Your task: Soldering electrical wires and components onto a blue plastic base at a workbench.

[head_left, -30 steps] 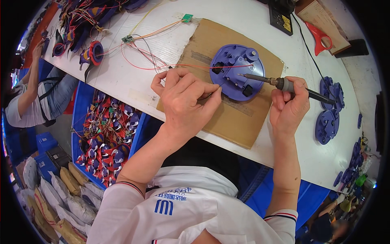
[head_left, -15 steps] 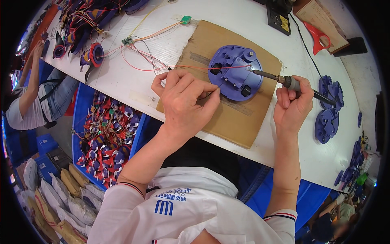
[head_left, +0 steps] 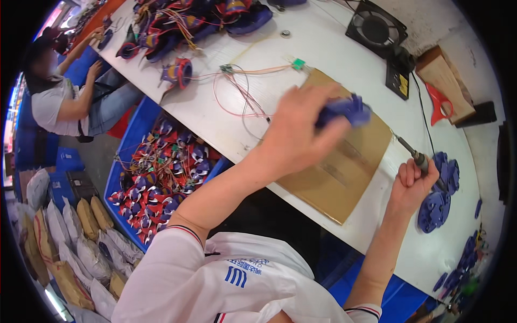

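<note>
My left hand (head_left: 304, 129), blurred by motion, has its fingers round a purple plastic housing (head_left: 350, 110), tilted and partly hidden behind the hand, above the brown cardboard sheet (head_left: 327, 187). My right hand (head_left: 412, 183) grips a soldering iron (head_left: 412, 151) at the cardboard's right side, its tip pointing up and left. Thin wires with a green circuit board (head_left: 298, 64) lie on the white table (head_left: 204, 118) left of the cardboard. A red and purple shell (head_left: 180, 72) lies near them. More purple housings (head_left: 433, 207) sit beside my right hand.
A fan (head_left: 374, 29), a black stand (head_left: 397, 81) and a red tool (head_left: 440, 102) stand along the back. Parts pile up (head_left: 194, 21) at far left. A blue bin (head_left: 126, 153) of red and purple pieces is below the edge, near sacks (head_left: 89, 253). Another person (head_left: 59, 102) sits at left.
The view has swung, shifting the scene. My left hand has risen and now lifts the purple housing, tilting it. The iron in my right hand has moved away from the housing, rightward and down.
</note>
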Motion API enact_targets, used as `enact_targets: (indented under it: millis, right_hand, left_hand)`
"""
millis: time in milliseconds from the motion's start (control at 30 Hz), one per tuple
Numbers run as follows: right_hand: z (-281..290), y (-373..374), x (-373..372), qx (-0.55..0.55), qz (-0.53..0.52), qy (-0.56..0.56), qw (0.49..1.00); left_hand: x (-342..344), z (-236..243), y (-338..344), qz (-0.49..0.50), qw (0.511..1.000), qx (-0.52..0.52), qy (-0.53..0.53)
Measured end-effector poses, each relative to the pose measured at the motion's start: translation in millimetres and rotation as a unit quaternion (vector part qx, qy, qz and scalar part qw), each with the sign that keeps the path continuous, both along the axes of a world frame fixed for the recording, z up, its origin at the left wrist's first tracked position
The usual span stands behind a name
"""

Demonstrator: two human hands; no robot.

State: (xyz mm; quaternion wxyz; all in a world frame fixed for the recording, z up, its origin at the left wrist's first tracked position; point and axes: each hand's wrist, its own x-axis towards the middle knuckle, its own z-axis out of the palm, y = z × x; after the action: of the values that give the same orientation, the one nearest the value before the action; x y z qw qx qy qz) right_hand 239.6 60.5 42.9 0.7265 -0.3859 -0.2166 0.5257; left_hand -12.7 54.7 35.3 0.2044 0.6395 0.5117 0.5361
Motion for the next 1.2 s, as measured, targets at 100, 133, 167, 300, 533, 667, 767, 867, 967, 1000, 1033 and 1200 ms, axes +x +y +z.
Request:
enact_targets:
  millis: [100,133,167,300,533,667,767,867,967,1000,1033,1200]
  right_hand:
    - [-0.2,-1.4,1.2,-0.001,0.000,0.001,1.000]
    - [-0.5,-1.6,0.9,-0.005,-0.001,0.001,1.000]
    - [-0.4,-1.0,0.8,-0.009,-0.004,-0.001,1.000]
    - [-3.1,2.8,-1.5,-0.007,-0.005,0.004,1.000]
    - [1.3,1.6,-5.4,-0.020,-0.026,0.004,0.999]
    - [-1.5,3.0,-4.4,-0.019,-0.016,0.017,1.000]
    - [-4.6,3.2,-1.3,-0.023,-0.026,0.014,0.999]
    - [-5.9,3.2,-2.5,-0.034,-0.016,0.008,0.999]
    - [-5.9,3.2,-3.4,-0.032,-0.009,0.013,0.999]
    - [-6.0,3.0,-2.5,-0.032,-0.010,0.017,0.999]
    - [-5.7,3.3,-0.8,-0.032,-0.012,0.020,0.999]
    - [-2.9,2.0,-3.3,-0.042,-0.010,0.028,0.999]
  left_hand:
    - [-32.5,1.0,8.3,0.131,0.988,0.086,-0.009]
    - [-45.1,-4.3,9.1,0.134,0.987,0.092,-0.003]
    - [-57.1,-12.2,10.7,0.182,0.976,0.087,0.082]
    - [-94.3,-24.0,8.6,0.247,0.938,0.076,0.230]
    - [-176.5,-27.4,8.2,0.632,0.708,0.002,0.317]
    - [-191.8,-32.3,2.3,0.476,0.860,-0.048,0.177]
    - [-158.0,-19.0,5.3,0.406,0.901,0.047,0.143]
    - [-93.3,0.2,20.5,0.248,0.953,0.139,0.103]
    - [-55.0,-2.2,23.7,0.158,0.969,0.104,0.156]
    - [-48.1,-3.0,21.3,0.113,0.964,0.078,0.228]
    - [-42.4,-3.7,22.7,0.067,0.950,0.052,0.299]
    - [-63.9,-25.1,86.9,0.110,0.895,0.153,0.405]
